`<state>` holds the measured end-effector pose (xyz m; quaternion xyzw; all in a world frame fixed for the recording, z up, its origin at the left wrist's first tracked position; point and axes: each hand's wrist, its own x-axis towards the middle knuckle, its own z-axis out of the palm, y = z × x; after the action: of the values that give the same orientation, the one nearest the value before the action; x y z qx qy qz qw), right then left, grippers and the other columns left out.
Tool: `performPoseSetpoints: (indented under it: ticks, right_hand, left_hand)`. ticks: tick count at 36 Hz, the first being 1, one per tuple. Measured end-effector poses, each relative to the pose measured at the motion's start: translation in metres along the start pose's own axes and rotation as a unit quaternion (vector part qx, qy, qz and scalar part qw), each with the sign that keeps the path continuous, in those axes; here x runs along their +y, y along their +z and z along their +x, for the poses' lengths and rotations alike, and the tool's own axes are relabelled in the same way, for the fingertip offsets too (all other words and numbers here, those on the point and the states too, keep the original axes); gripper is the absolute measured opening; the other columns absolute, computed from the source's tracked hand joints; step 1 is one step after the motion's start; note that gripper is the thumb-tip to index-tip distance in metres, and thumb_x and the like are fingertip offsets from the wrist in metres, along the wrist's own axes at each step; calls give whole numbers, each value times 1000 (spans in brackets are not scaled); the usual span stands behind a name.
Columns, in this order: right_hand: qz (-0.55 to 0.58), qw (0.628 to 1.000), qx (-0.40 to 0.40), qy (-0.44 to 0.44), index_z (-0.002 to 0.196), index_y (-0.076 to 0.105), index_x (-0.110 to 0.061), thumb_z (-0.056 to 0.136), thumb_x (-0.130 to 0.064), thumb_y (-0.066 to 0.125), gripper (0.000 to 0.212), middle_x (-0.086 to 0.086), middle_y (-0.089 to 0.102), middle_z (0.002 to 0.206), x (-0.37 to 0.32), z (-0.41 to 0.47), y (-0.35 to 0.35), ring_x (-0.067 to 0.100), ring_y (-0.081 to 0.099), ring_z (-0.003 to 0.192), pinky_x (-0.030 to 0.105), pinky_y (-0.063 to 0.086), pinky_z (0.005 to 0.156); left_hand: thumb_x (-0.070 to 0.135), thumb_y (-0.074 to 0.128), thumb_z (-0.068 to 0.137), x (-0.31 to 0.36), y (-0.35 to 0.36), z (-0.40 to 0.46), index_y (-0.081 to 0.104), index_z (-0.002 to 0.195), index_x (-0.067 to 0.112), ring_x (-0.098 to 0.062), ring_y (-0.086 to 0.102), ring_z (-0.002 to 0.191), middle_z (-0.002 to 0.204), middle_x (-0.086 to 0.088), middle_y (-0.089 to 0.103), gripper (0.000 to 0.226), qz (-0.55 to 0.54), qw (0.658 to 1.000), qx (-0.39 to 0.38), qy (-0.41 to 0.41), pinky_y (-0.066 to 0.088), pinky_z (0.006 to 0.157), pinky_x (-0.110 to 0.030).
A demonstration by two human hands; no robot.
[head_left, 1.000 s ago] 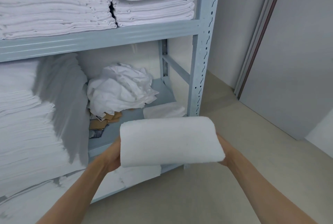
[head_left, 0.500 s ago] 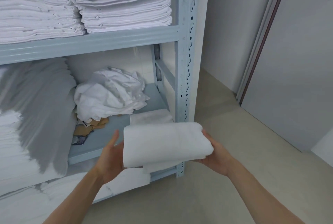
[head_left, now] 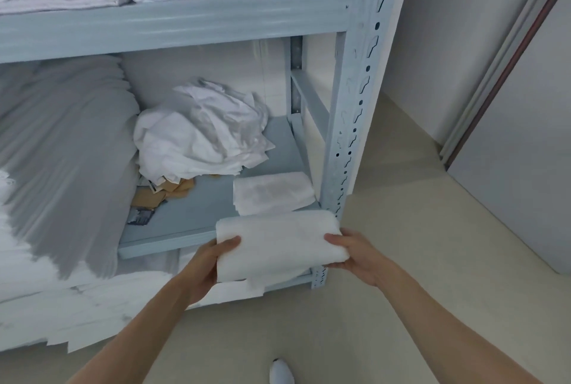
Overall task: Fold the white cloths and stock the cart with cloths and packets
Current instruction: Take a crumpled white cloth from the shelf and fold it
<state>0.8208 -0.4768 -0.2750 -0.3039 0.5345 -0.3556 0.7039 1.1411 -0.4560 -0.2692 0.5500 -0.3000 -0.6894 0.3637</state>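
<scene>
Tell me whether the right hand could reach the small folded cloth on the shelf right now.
Probably not: the right hand grips the folded towel with the left hand. The small folded cloth lies just behind it, uncovered.

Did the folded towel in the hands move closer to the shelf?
Yes. The folded towel has gone down and toward the shelf; its far edge now sits near the small towel lying there.
</scene>
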Motion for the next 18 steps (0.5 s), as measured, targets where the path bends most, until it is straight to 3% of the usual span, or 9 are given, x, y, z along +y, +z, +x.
performPoseSetpoints:
  ticks: [6,9,11,14,18]
  right_hand:
    - [-12,999,41,0,128,57,-8,92,-16,68,38,10,67,119,-31,72,18,31,65,106,35,60,66]
    - [-48,998,38,-5,132,55,-9,94,-19,66,41,10,65,123,-58,108,25,30,63,109,40,60,75]
    - [-74,997,28,-19,134,53,-10,95,-22,65,42,10,64,126,-79,131,29,29,63,111,42,60,81]
    - [-74,996,21,-54,136,52,-14,95,-22,65,44,4,64,124,-111,163,37,24,64,109,37,62,76]
    - [-61,990,87,-87,149,39,-20,96,-21,63,58,5,53,139,-130,205,46,27,57,120,44,59,83]
  left_hand:
    - [38,74,84,31,-8,67,64,122,12,-31,73,100,111,-8,76,47,-23,997,63,-29,61,73,-44]
    - [37,72,88,54,-13,104,65,117,16,-27,72,95,107,-5,77,37,-14,995,98,-26,60,65,-36]
    - [35,71,90,72,-17,132,64,116,17,-27,69,98,110,-6,74,32,-16,992,124,-15,58,68,-38]
    - [33,70,92,100,-18,169,63,110,21,-22,67,95,108,-1,71,23,-43,986,157,17,55,73,-37]
    - [35,68,92,118,-14,210,63,116,24,-22,67,95,106,1,71,26,-67,983,167,43,55,76,-38]
